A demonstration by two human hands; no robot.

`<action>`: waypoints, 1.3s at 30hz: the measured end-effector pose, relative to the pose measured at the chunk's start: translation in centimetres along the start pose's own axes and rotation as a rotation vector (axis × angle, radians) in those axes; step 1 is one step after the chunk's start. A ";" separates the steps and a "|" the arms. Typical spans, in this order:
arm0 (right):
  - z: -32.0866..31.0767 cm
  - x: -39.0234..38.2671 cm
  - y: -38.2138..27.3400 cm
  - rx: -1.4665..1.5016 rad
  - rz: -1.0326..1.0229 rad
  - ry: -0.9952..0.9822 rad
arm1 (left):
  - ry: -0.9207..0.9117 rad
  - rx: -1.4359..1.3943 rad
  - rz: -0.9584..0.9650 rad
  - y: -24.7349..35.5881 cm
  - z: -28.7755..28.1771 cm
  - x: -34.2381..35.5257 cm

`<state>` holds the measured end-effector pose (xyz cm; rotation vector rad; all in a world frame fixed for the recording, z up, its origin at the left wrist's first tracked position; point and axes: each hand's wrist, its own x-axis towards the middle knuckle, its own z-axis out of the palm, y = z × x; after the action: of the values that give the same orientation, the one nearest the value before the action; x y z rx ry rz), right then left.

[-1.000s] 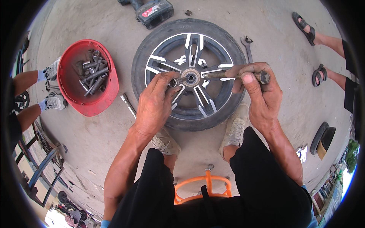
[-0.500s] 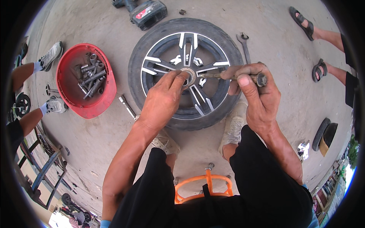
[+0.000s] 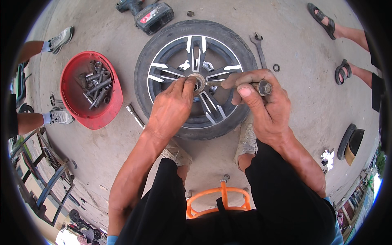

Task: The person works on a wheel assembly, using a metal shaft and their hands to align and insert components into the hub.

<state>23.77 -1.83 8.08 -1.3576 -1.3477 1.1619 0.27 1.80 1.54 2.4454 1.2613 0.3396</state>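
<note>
A motor-scooter-style wheel (image 3: 145, 61) with a black tyre and black-and-silver spokes lies flat on the ground before me. At its centre is the worn metal hub ring (image 3: 201, 80). My left hand (image 3: 171, 106) has its fingers pressed together at that ring; whatever lies under the fingertips is mostly hidden. My right hand (image 3: 265, 106) is closed round a screwdriver (image 3: 214, 83) with a dirty handle and a hex metal end. Its thin shaft points left, with the tip at the hub ring's right edge.
A red hard hat (image 3: 67, 90) holding several sockets sits left, near a socket wrench (image 3: 134, 115). A cordless power tool (image 3: 153, 18) lies beyond the wheel. Right are a spanner (image 3: 259, 51) and black ring (image 3: 276, 67). People's feet stand at both sides; an orange stool (image 3: 223, 192) is below.
My right hand has moved left, bringing the screwdriver's tip to the hub ring. The black ring beside the spanner has come into view. My left hand stays at the hub.
</note>
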 end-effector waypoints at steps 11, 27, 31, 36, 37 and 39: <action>2.2 1.5 0.8 -0.095 -0.087 -0.118 | 0.204 -0.101 -0.392 -2.4 -5.9 -4.8; 3.6 4.2 -2.0 -0.405 -0.092 -0.363 | 0.248 0.042 -0.601 -7.4 -6.6 -6.4; 4.0 3.4 -0.6 -0.360 -0.214 -0.386 | 0.251 0.109 -0.591 -9.0 -6.1 -6.9; 4.5 2.6 -0.3 -0.412 -0.205 -0.423 | 0.266 0.164 -0.580 -10.8 -5.6 -7.3; 4.1 3.2 -0.5 -0.382 -0.181 -0.394 | 0.264 0.179 -0.579 -11.1 -5.5 -7.3; 4.4 3.1 -0.5 -0.402 -0.221 -0.403 | 0.251 0.203 -0.568 -11.6 -5.2 -7.2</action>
<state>19.27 1.13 7.62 -1.2384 -2.0544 1.0855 -14.28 3.18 0.91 2.1110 2.1118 0.3781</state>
